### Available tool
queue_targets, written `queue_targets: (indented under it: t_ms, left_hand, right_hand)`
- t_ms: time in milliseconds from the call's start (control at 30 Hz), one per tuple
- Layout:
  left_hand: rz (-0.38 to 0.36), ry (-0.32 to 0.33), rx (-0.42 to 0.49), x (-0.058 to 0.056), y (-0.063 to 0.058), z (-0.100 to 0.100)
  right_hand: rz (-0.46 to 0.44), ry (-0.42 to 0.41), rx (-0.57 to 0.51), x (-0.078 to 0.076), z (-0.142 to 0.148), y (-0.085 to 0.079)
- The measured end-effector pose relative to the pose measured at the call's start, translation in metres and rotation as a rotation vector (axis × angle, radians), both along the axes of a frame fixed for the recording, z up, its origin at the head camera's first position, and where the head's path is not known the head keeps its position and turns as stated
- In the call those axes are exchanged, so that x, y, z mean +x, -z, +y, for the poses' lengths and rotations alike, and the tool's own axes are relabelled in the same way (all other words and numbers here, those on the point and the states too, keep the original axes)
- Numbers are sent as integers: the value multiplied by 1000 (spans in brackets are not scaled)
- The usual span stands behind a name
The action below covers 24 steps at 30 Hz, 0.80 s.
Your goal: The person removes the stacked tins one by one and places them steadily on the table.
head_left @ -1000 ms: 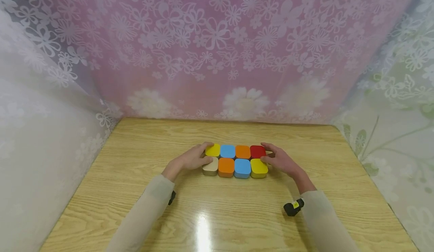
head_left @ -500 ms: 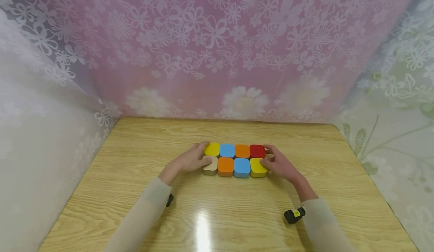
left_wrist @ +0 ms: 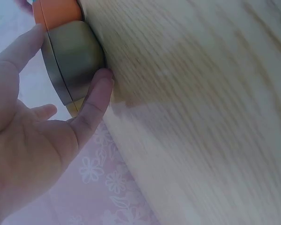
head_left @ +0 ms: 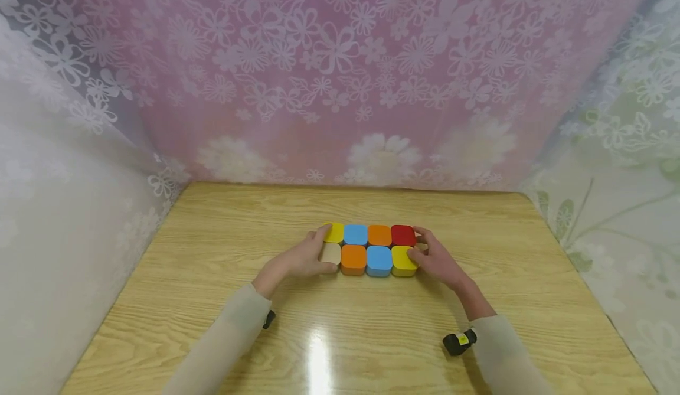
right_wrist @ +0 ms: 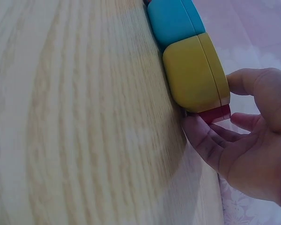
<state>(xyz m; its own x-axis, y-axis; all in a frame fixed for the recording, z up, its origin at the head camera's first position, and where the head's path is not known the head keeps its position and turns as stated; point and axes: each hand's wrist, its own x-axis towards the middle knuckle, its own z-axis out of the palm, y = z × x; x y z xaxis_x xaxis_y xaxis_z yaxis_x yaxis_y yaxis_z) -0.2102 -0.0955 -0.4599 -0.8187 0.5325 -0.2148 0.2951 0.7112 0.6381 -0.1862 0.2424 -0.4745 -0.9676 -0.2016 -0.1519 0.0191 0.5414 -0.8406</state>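
Rounded-square lidded boxes stand in two touching rows. The back row has yellow [head_left: 336, 232], blue [head_left: 355, 234], orange [head_left: 379, 235] and red [head_left: 403, 235] boxes; the front has beige [head_left: 330, 253], orange [head_left: 353, 259], blue [head_left: 379, 260] and yellow [head_left: 402, 262] ones. My left hand [head_left: 303, 256] spans the left end, thumb at the beige box's near side. A left finger touches the beige box's side [left_wrist: 75, 51] low down. At the right end, my right hand [head_left: 441, 262] lays its thumb on the front yellow box's lid edge, other fingers beside the red box.
The boxes rest on a wood-grain table [head_left: 239, 212]. A pink flowered cloth [head_left: 340, 88] hangs behind its far edge, and pale cloths flank it. Each wrist carries a small black camera [head_left: 460, 342]. Light reflects off the table's front [head_left: 319, 359].
My left thumb has slid from the beige box's top to its near side. My right fingers have eased slightly off the red box's back corner. The boxes have barely shifted.
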Motion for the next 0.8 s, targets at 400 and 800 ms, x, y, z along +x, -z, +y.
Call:
queue_targets:
  t_ms: [400, 800]
  left_hand:
    - [-1, -12, -1, 2, -2, 1]
    - [23, -55, -2, 14, -5, -2]
  right_hand:
    - [-12, 24, 3, -2, -1, 1]
    - [25, 28, 12, 7, 4, 4]
